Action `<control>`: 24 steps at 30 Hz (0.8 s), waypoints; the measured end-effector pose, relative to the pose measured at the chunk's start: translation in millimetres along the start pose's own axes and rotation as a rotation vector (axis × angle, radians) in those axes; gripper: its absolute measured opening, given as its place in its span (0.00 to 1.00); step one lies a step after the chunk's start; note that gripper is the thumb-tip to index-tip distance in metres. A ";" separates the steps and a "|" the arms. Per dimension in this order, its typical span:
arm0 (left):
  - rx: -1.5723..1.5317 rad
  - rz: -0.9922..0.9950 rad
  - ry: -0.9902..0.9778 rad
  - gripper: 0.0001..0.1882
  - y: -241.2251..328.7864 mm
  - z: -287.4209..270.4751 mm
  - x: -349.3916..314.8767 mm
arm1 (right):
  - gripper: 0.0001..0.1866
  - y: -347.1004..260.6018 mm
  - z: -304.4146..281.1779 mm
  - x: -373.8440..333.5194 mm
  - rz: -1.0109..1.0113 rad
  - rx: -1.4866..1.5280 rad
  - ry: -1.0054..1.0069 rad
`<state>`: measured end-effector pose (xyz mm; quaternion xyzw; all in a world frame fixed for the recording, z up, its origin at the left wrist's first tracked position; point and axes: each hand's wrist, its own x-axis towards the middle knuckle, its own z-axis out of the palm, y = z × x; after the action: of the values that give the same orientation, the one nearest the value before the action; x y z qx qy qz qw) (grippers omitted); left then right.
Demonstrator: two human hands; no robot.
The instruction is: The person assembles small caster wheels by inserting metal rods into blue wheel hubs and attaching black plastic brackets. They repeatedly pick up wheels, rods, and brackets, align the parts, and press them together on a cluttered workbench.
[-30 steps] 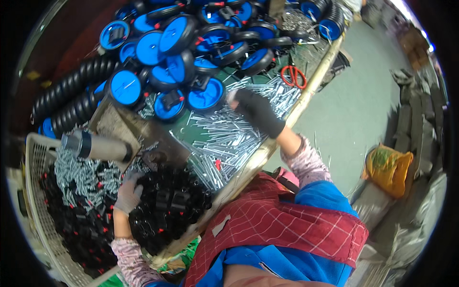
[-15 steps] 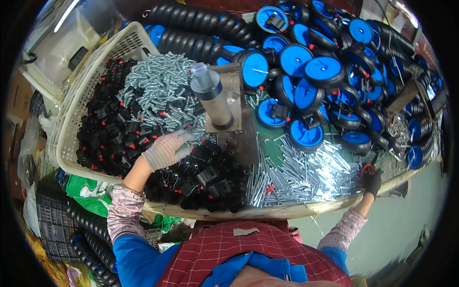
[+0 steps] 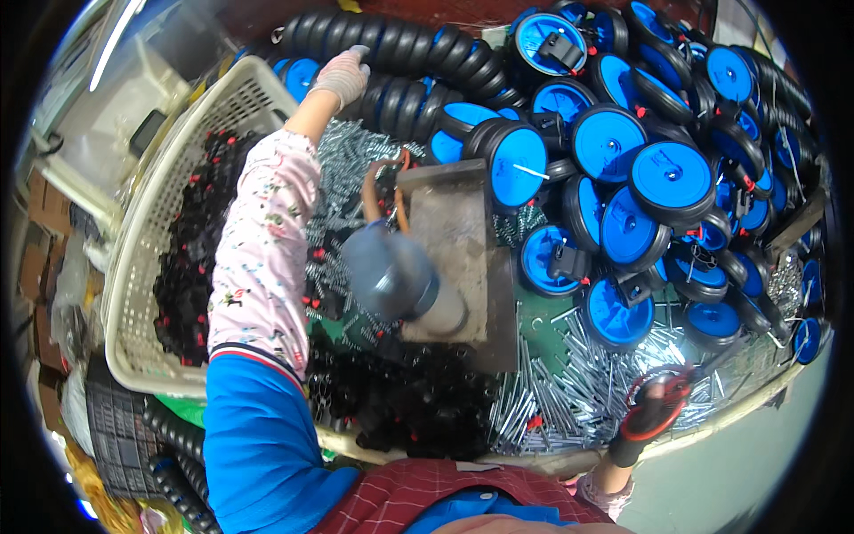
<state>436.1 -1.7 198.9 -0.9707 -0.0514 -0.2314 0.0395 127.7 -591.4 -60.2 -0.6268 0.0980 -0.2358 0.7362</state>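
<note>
The left hand [image 3: 341, 78], the nearer one, is hanging over a black wheel row [image 3: 427, 49] that is running left to right, its fingers' grip unclear, while the right hand [image 3: 652, 411] is clasping red-handled scissors [image 3: 678, 389] over the tabletop's [image 3: 541, 311] steel pins [image 3: 569, 392].

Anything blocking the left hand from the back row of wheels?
Nothing visible. The left hand overlaps the back row of wheels in this view; whether it touches them is unclear.
</note>
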 end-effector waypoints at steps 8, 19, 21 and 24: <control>-0.103 -0.441 0.132 0.27 -1.6 61.9 91.6 | 0.52 -12.1 50.1 -25.7 0.108 -0.218 0.016; -0.290 -0.632 0.134 0.26 -2.6 62.6 94.2 | 0.54 -13.7 40.5 -23.1 0.319 -0.223 -0.046; 0.065 -0.449 0.375 0.22 2.7 76.5 83.8 | 0.57 -14.1 46.5 -24.3 0.360 -0.288 -0.011; 0.065 -0.238 0.284 0.21 13.6 89.3 84.3 | 0.53 -12.2 54.5 -22.4 0.284 -0.291 0.014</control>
<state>552.3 0.7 156.9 -0.9135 -0.1671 -0.3675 0.0503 129.4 -534.4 -41.1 -0.7049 0.2234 -0.1174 0.6629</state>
